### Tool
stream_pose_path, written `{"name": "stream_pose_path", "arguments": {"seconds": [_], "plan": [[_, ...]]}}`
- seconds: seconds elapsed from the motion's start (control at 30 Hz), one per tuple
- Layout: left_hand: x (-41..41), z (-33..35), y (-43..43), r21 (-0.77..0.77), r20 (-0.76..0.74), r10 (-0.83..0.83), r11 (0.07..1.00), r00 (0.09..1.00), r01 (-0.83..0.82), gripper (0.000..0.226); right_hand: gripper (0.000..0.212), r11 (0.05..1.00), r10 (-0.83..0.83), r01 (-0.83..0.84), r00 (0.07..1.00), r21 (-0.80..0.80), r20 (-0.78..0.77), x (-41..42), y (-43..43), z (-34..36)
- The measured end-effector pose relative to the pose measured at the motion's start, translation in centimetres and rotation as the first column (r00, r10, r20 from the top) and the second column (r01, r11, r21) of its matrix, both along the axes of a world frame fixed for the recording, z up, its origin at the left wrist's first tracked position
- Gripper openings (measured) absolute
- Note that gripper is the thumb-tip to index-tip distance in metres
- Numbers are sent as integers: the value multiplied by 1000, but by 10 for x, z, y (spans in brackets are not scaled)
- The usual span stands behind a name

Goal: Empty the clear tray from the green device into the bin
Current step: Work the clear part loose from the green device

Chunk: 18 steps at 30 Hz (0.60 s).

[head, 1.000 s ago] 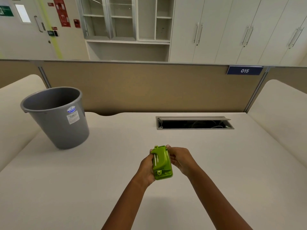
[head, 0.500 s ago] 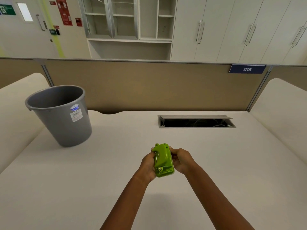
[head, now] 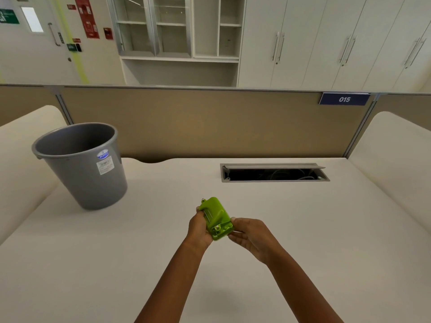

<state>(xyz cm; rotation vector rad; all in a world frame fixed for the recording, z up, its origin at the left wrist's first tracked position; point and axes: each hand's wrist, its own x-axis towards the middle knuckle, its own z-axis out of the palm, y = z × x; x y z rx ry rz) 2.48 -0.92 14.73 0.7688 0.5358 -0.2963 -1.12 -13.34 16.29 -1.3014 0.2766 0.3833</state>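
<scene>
A green device [head: 217,216], a small hole punch, is held above the middle of the white desk, tilted with its far end pointing up and left. My left hand [head: 198,227] grips its left side from below. My right hand [head: 249,234] pinches its near right corner. The clear tray is not visible; it is hidden on the underside or by my fingers. The grey bin [head: 80,163] stands upright on the desk at the far left, well apart from both hands, its mouth open.
A cable slot [head: 274,172] with its flap up is set into the desk [head: 303,241] behind my hands. A tan partition [head: 210,122] with a blue "015" sign closes the back. Raised cream side panels flank the desk.
The green device has tilted so its far end points left. My right hand has slid from its right side down to its near corner. The view has shifted slightly.
</scene>
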Motion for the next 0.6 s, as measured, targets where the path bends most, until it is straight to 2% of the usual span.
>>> {"name": "stream_pose_path", "arguments": {"seconds": [0.17, 0.37, 0.6], "plan": [[4, -1, 0, -49, 38, -44, 998, 998, 46, 51, 24, 996, -17, 18, 1000, 85, -15, -2, 4, -2], [8, -2, 1, -57, 48, -49, 997, 998, 52, 54, 28, 958, -26, 63, 991, 281, -132, 0, 6, -5], [12, -6, 3, -57, 40, -48, 997, 998, 51, 54, 32, 957, -33, 75, 988, 280, -152, 3, 9, -6]]}}
